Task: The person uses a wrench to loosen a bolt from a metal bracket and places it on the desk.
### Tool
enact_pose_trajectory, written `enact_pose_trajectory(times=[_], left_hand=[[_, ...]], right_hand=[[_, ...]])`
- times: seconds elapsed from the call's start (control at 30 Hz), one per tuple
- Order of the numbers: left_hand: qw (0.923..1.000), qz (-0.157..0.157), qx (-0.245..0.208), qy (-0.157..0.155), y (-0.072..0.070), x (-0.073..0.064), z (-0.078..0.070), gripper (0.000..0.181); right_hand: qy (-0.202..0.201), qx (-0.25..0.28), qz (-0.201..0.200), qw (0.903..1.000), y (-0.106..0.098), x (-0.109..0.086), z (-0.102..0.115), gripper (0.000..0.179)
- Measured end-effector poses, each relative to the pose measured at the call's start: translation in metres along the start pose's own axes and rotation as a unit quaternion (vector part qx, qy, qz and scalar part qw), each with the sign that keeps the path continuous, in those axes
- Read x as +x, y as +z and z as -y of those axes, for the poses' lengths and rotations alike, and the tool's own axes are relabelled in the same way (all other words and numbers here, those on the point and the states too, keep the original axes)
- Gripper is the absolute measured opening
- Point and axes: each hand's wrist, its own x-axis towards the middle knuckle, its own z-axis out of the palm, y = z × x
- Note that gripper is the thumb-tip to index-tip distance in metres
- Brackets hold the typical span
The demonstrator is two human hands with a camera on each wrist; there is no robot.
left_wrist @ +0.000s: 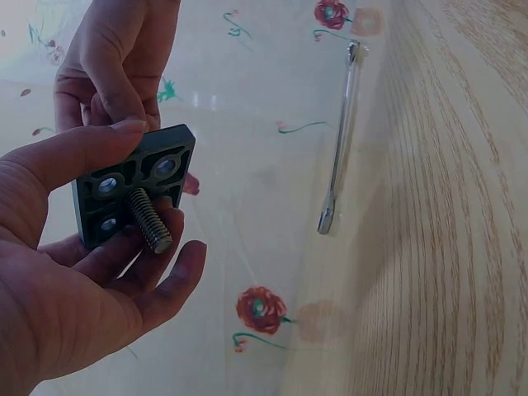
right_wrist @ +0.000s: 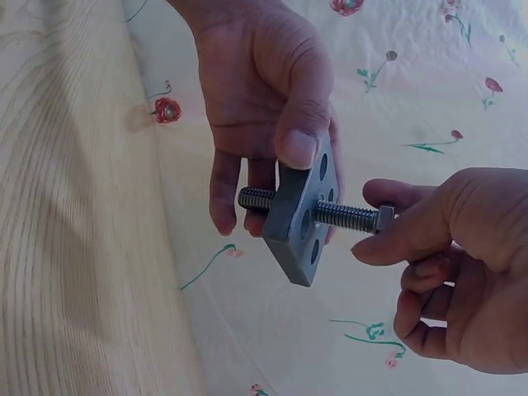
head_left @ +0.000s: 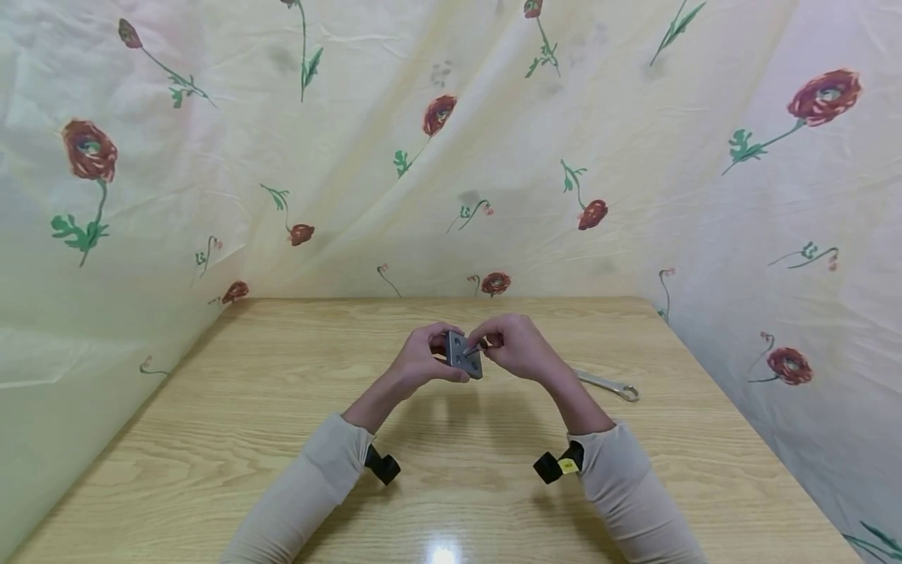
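Observation:
A dark grey square plate with several holes [right_wrist: 295, 227] is gripped at its edges by my left hand [head_left: 419, 359], thumb on one side and fingers on the other. Through its middle passes a threaded steel bolt [right_wrist: 351, 216], whose tip sticks out on the far side, as the left wrist view shows [left_wrist: 150, 223]. My right hand [right_wrist: 470, 264] pinches the bolt's head between thumb and forefinger. Both hands hold the pieces above the table. To the right of the right forearm lies a combination wrench [head_left: 607, 384], partly hidden by that arm in the head view.
The light wooden table [head_left: 282, 439] spreads beneath both arms. A flowered cloth [head_left: 352, 157] hangs behind the table and along both sides. Small black wrist cameras sit below each wrist, such as the left wrist's camera [head_left: 383, 465].

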Motion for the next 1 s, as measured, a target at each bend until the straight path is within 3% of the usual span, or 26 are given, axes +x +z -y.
enact_pose_trajectory(times=[0.13,0.3,0.47,0.6,0.7,0.77,0.87,1.0], left_hand=[[1.0000,0.000,0.002,-0.001,0.001,0.000,-0.001,0.061],[1.0000,-0.001,-0.006,0.000,0.001,0.000,0.000,0.062],[0.9998,0.001,-0.018,-0.004,0.001,0.000,0.001,0.063],[0.9999,0.003,-0.014,-0.001,0.000,-0.001,0.002,0.063],[0.9999,-0.001,-0.010,-0.004,0.001,-0.001,0.003,0.064],[0.9999,-0.003,-0.009,-0.005,0.001,0.000,0.004,0.064],[1.0000,-0.003,-0.005,-0.002,0.001,0.000,0.004,0.064],[1.0000,-0.001,-0.005,0.001,0.000,0.001,0.003,0.064]], right_hand=[[-0.011,-0.003,-0.013,0.9999,0.000,-0.001,0.001,0.032],[-0.004,0.014,0.007,0.9999,-0.001,-0.001,-0.001,0.042],[0.053,0.045,-0.009,0.9975,0.001,0.000,0.000,0.039],[0.129,-0.015,-0.038,0.9908,0.006,0.001,-0.001,0.048],[0.186,-0.058,-0.013,0.9808,0.010,0.001,-0.002,0.071],[0.211,-0.058,0.013,0.9758,0.013,0.001,-0.003,0.080],[0.226,-0.053,0.030,0.9721,0.016,0.002,-0.002,0.083],[0.227,-0.055,0.022,0.9722,0.019,0.002,-0.001,0.076]])
